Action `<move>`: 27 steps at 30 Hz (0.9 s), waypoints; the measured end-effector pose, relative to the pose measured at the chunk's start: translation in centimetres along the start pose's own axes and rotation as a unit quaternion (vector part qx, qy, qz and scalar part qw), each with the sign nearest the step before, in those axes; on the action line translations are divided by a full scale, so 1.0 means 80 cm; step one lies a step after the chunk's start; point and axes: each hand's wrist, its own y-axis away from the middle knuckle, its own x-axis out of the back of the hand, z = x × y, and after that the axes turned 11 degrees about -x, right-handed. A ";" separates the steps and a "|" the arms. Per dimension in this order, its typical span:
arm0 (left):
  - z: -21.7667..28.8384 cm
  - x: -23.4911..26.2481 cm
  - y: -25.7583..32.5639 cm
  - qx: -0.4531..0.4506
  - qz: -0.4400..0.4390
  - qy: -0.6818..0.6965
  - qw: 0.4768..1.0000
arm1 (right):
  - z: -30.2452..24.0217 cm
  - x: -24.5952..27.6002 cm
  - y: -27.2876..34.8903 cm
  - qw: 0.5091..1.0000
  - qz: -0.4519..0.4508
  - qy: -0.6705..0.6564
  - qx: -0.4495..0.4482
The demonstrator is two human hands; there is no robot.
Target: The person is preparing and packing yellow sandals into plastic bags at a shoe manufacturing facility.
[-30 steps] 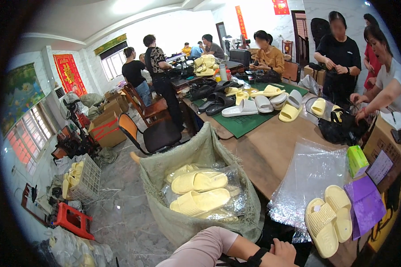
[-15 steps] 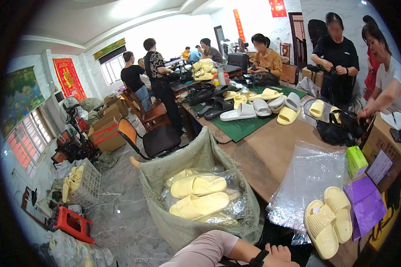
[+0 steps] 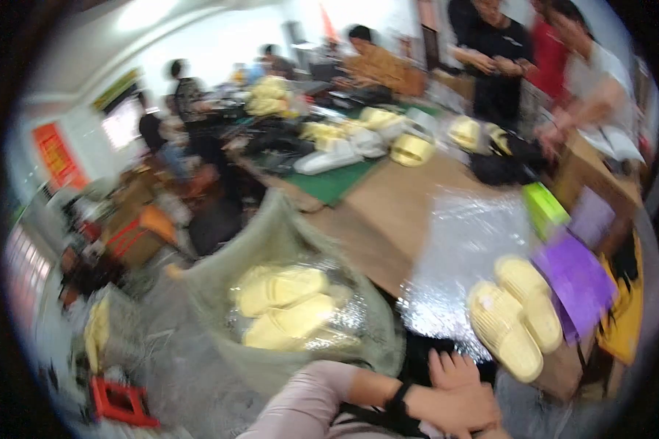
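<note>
My left forearm, in a pale pink sleeve with a black wristband, reaches in from the lower edge. My left hand (image 3: 447,410) lies across my right hand (image 3: 454,372), and its fingers are blurred and partly hidden. The right hand's fingers stretch upward, slightly apart, with nothing visible in them. To their right, a pair of pale yellow slippers (image 3: 501,325) rests on the table edge, beside clear plastic bags (image 3: 468,249). Left of my hands stands an open greenish woven sack (image 3: 231,333), holding yellow slippers (image 3: 289,322) in clear plastic.
A brown-topped table (image 3: 377,230) extends away, with grey and yellow slippers (image 3: 414,150) on a green mat (image 3: 337,183). A green box (image 3: 545,211), a purple packet (image 3: 578,285) and a carton (image 3: 600,172) stand right. Several people work around the tables; a red stool (image 3: 124,402) sits left.
The view has shifted and blurred, with the scene moving left and up in it. More of my hands now shows, the left across the right. The slippers and sack appear undisturbed.
</note>
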 end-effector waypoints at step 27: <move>0.003 -0.057 0.005 -0.023 0.425 0.323 0.846 | 0.061 0.116 -0.029 0.854 0.042 -0.412 -0.316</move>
